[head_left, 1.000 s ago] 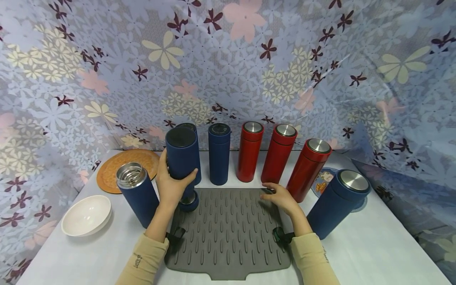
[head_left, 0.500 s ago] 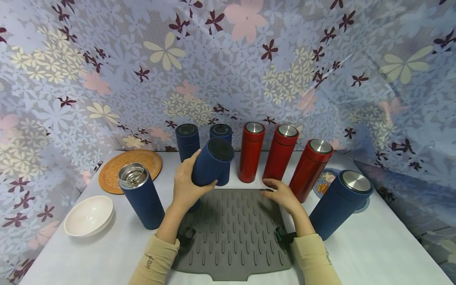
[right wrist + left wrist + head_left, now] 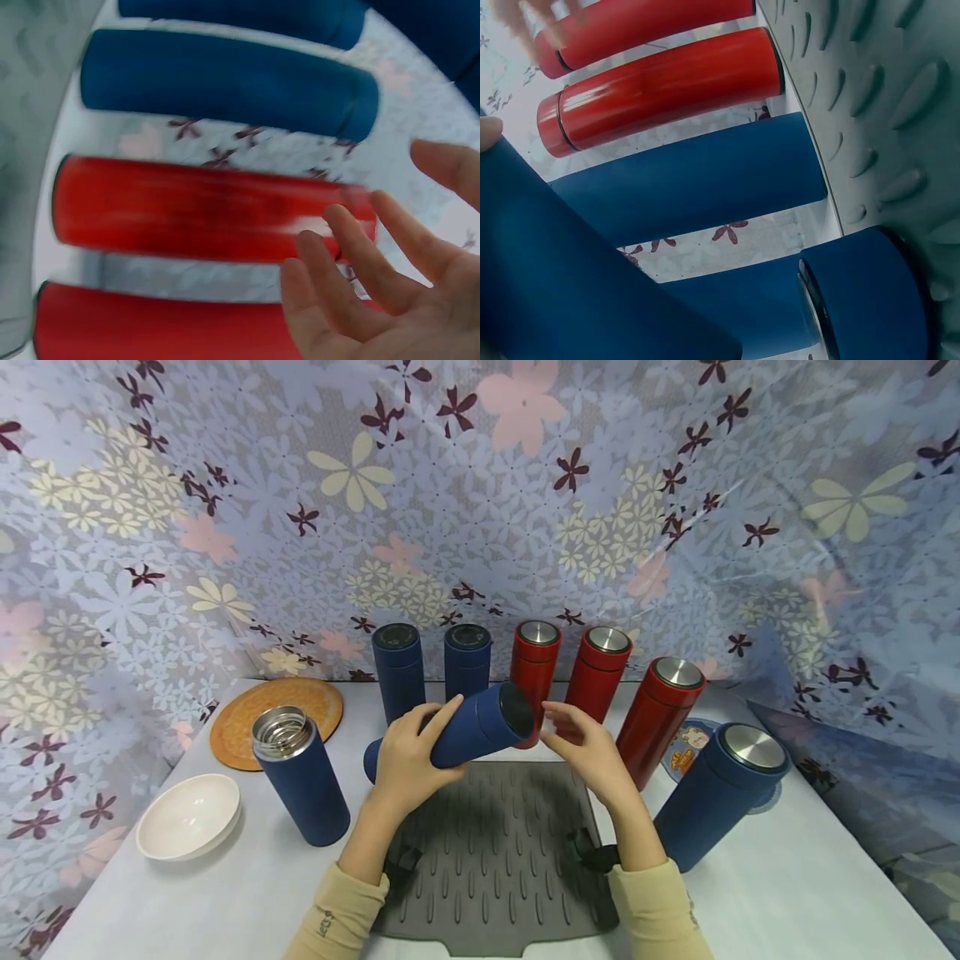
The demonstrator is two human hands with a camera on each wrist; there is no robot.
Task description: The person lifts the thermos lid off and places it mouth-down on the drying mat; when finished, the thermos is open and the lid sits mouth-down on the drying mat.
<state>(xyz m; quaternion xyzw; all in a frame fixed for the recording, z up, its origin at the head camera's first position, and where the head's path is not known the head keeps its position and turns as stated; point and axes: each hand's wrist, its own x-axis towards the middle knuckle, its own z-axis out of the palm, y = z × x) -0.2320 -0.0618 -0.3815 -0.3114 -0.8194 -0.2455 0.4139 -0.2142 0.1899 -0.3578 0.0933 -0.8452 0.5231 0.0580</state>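
Observation:
My left hand grips a blue thermos, tilted nearly level above the back of the grey ridged mat. Its dark round end points right, toward my right hand. That hand is open, its fingers spread just short of the thermos's end and holding nothing. In the left wrist view, a blue cap with a silvery rim stands on the mat's corner, hidden behind the held thermos in the head view. An uncapped blue thermos with a bare steel mouth stands left of the mat.
Behind the mat stand two blue thermoses and several red ones. A wider blue thermos with a steel-topped lid stands at right, before a patterned plate. A white bowl and round orange board lie left.
My left hand has carried the blue thermos rightward and tipped it from near upright to almost level. The right hand has risen slightly and turned toward its end.

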